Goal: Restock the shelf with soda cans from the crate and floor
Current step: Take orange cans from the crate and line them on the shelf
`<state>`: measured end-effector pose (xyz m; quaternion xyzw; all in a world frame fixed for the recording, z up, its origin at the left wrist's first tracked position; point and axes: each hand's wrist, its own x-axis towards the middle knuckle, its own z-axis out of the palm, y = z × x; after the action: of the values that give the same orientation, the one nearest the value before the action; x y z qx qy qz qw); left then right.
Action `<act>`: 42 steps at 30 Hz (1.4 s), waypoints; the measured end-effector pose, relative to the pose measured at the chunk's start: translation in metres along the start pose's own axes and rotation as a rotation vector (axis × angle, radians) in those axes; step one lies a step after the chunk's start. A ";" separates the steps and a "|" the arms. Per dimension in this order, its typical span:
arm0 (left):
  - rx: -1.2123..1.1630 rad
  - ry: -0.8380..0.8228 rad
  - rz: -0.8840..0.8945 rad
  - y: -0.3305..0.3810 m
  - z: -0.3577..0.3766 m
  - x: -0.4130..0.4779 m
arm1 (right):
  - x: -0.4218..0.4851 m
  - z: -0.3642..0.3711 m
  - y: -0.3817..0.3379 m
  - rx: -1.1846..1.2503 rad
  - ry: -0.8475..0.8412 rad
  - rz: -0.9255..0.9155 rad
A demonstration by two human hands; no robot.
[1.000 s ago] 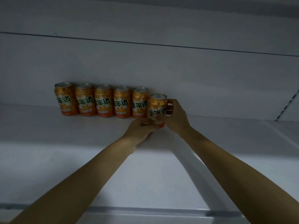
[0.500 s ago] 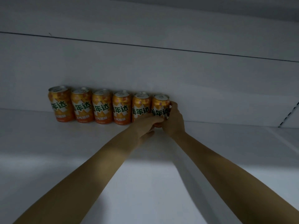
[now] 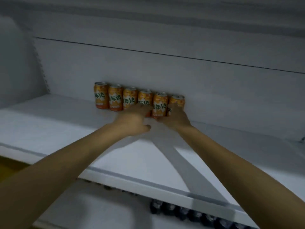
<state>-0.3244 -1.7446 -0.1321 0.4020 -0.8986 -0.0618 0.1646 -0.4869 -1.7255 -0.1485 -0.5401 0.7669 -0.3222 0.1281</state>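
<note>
At the far side, white back panel (image 3: 165,75), crossed by a thin dark seam (image 3: 165,54). At far left, slotted upright strip (image 3: 40,66). Near right, lower down, row of dark objects (image 3: 181,210), too blurred to identify.

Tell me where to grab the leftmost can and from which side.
Grip the leftmost can round its mid-body, coming from the front-left. It stands upright against the back wall, its right side close against the next can, so only the front, left and top are free.
</note>
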 end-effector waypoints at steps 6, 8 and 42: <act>0.500 -0.055 -0.252 -0.020 -0.056 -0.123 | -0.087 0.006 -0.073 -0.110 -0.288 -0.350; 0.555 -0.066 -0.351 -0.024 -0.063 -0.172 | -0.123 0.021 -0.089 -0.105 -0.375 -0.429; -0.211 -0.782 -0.956 -0.218 0.172 -0.741 | -0.559 0.450 -0.030 -0.409 -1.344 -0.034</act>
<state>0.2308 -1.3436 -0.5289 0.6886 -0.6024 -0.3595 -0.1836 -0.0047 -1.3831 -0.5557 -0.6472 0.5582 0.2303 0.4653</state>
